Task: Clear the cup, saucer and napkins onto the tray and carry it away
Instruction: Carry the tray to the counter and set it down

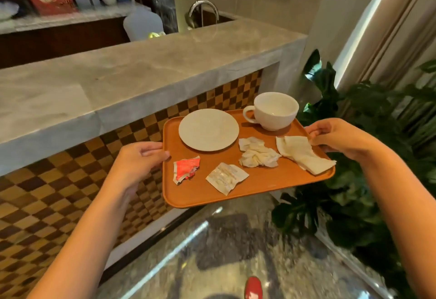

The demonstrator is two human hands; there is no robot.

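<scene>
An orange tray [259, 180] is held in the air in front of me, level. My left hand [139, 159] grips its left edge and my right hand [339, 137] grips its right edge. On the tray stand a white cup [274, 111] at the far right and an empty white saucer [208, 130] at the far left. A crumpled napkin [257, 153] lies in the middle, a flatter napkin [304, 153] by my right hand. A torn red packet [186, 169] and a white packet [226, 177] lie near the front edge.
A grey marble counter [132, 79] with a checkered wooden front [59, 192] runs along my left and ahead. Behind it are a sink tap [203, 7] and shelves. Leafy plants [368, 157] crowd the right side. Glossy stone floor [224, 251] lies below, with a red shoe [253, 287].
</scene>
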